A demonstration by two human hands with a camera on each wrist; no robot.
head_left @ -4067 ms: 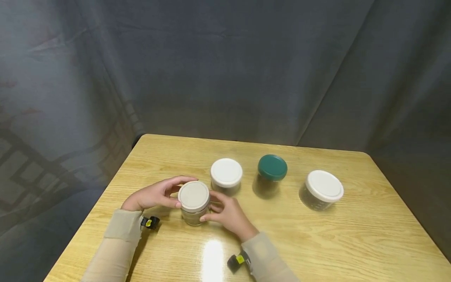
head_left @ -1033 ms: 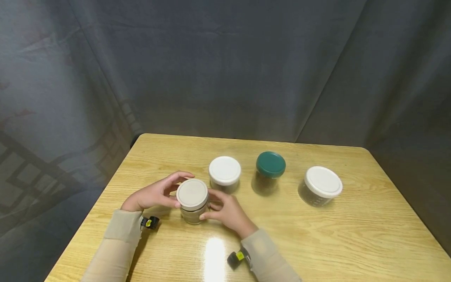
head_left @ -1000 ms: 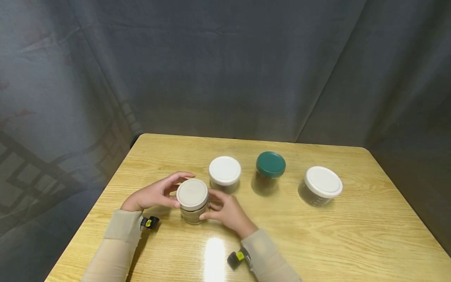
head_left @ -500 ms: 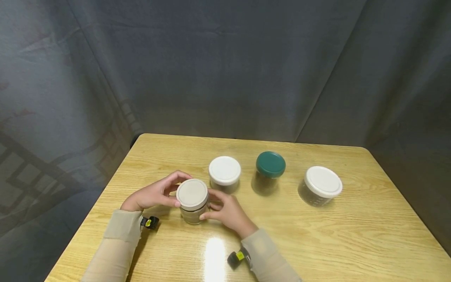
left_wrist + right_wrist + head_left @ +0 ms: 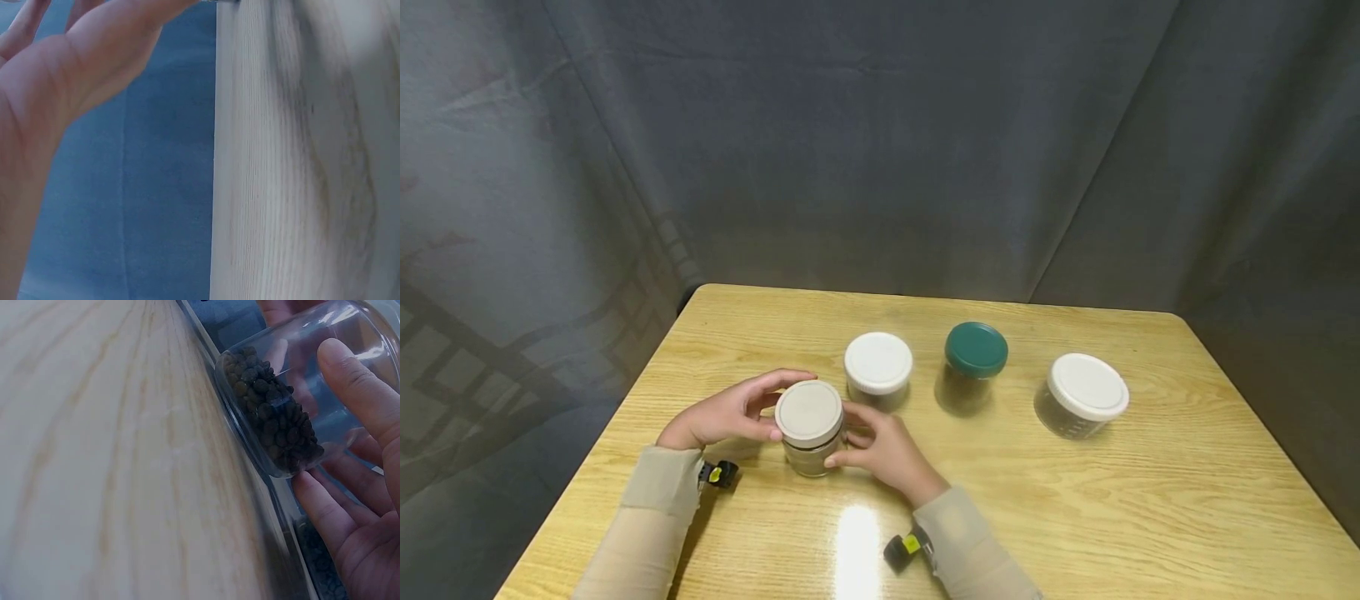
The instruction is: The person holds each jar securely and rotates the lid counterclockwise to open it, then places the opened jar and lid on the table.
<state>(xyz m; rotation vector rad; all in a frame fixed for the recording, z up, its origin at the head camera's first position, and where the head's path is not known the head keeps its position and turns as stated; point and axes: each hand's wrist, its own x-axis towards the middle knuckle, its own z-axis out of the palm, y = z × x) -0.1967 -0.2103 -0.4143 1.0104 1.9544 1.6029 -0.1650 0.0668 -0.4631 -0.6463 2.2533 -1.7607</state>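
Observation:
A jar (image 5: 807,460) with a beige lid (image 5: 809,412) stands upright at the left front of the table, between both hands. My left hand (image 5: 726,414) holds the lid's rim, thumb in front and fingers behind. Around the clear body is my right hand (image 5: 892,454), its thumb at the front and its other fingers partly hidden behind. In the right wrist view, small dark pellets (image 5: 275,415) fill the jar's lower part, and the right thumb (image 5: 359,378) presses the clear wall. Only part of the left hand shows in the left wrist view; the lid is out of it.
Behind the jar stand a white-lidded container (image 5: 878,367), a green-lidded jar (image 5: 976,354) and, farther right, another white-lidded container (image 5: 1084,392). They are on a wooden table (image 5: 1112,517). A dark grey curtain (image 5: 880,167) hangs behind the table's far edge.
The left fingers shift slightly on the lid's rim between frames. The right hand and the jar stay in place. Since the oldest frame the head view has shifted a little.

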